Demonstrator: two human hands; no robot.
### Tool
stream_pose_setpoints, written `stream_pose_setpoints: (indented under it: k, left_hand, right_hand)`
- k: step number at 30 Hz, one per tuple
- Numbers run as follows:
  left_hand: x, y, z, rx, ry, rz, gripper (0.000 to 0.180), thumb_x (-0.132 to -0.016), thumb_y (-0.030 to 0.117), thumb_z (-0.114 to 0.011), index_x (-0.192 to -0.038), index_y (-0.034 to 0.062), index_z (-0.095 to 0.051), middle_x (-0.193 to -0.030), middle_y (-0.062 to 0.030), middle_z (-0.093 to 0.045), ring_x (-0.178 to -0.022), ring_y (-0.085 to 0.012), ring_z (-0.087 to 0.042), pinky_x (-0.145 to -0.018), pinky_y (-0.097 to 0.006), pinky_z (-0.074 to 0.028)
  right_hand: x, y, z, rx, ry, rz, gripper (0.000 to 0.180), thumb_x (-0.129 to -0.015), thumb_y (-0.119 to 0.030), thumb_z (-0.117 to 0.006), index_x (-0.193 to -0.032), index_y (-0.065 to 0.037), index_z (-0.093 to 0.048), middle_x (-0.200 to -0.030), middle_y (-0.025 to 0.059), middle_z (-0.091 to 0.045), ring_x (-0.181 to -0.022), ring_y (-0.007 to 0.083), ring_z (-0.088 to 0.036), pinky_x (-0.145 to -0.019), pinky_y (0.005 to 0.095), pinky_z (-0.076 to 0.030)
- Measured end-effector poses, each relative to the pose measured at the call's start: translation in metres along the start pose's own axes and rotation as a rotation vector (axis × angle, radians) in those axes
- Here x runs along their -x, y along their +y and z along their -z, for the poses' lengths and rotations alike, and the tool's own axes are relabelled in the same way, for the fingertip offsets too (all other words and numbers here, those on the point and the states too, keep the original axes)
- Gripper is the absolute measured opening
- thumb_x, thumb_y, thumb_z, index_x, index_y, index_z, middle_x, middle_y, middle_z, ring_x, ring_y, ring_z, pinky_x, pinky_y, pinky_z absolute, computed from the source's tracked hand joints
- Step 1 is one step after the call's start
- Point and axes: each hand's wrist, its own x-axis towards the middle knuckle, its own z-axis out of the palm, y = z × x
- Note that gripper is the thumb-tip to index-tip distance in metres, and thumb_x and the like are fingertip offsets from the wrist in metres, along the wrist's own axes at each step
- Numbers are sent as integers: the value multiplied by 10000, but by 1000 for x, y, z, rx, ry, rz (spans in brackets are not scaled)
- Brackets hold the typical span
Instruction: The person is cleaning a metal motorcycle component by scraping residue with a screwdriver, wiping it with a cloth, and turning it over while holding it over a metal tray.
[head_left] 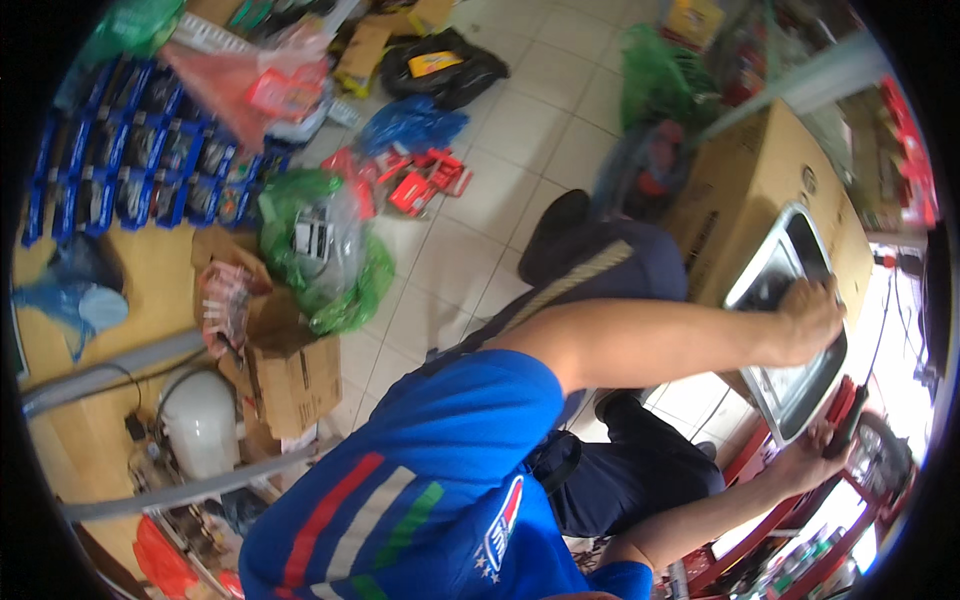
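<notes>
The left hand (808, 320) curls its fingers over the metal tray (800, 392) beneath it, any grip hidden; the tray is probably light, stiff and rim-held, while the right hand (815, 456) wraps a black tool handle (851, 425).

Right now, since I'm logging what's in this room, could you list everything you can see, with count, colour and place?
Rectangular metal tray: one, silver, right side.
Large cardboard box: one, brown, beside the tray.
Tool with a slim handle: one, black, near the tray's lower end.
Rectangular packages in rows: many, blue, upper left.
Crumpled plastic bags: several, green, blue, black, mostly upper half.
Small packets: several, red, floor.
Open cardboard carton: one, brown, left.
Smooth rounded object: one, whitish, lower left.
Square floor tiles: many, pale, centre.
Edge clutter: too blurred to count.
Striped short-sleeved shirt: one, blue, lower centre.
Left hand: one, bare, curled at the tray.
Right hand: one, bare, around the tool.
</notes>
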Motion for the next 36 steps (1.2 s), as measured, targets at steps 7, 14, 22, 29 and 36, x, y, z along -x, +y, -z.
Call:
stream_pose_setpoints:
  k: [7, 14, 22, 29, 36]
  left_hand:
    - [-2, 22, 10, -269, 11, 104, 376, -900, 232, -605, -1193, 8, -682, -1316, -255, -536, -1063, -306, -576, -797, -407, -454]
    - [7, 27, 14, -258, -81, 74, 399, -899, 246, -588, -1162, -41, -677, -1182, -215, -622, -1039, -297, -575, -801, -420, -443]
    - [24, -10, 75, 32, 392, -225, 443, -818, 420, -783, -1046, 51, -693, -1065, -132, -680, -1051, -291, -656, -868, -468, -513]
    - [106, 17, 114, 594, -1099, -442, 274, -932, 347, -722, -926, 73, -735, -843, -96, -733, -750, -224, -688, -650, -348, -542]
    - [273, -99, -82, -80, -1639, 87, 756, -987, 667, -414, -1181, -5, -700, -1155, -244, -702, -1102, -412, -654, -985, -448, -494]
  right_hand:
    - [-21, 0, 10, 83, -78, -79, 328, -1007, -359, -586, -955, -35, -585, -721, 18, -464, -672, 143, -486, -601, 259, -402]
    - [-32, 6, 28, 16, -135, -60, 315, -1014, -322, -567, -1007, -8, -585, -734, 27, -445, -672, 138, -466, -586, 267, -401]
    - [-15, -5, 13, -441, -468, -212, 618, -1042, -311, -489, -1562, -27, -311, -977, 48, -544, -819, 123, -485, -764, 289, -442]
    - [21, -13, 7, -792, -598, -451, 504, -1000, -230, -516, -1456, -36, -427, -1177, 112, -506, -1005, 215, -523, -895, 357, -453]
    - [24, -21, 24, -527, -314, -326, 153, -936, -220, -597, -964, -76, -554, -765, 23, -461, -696, 146, -438, -682, 312, -401]
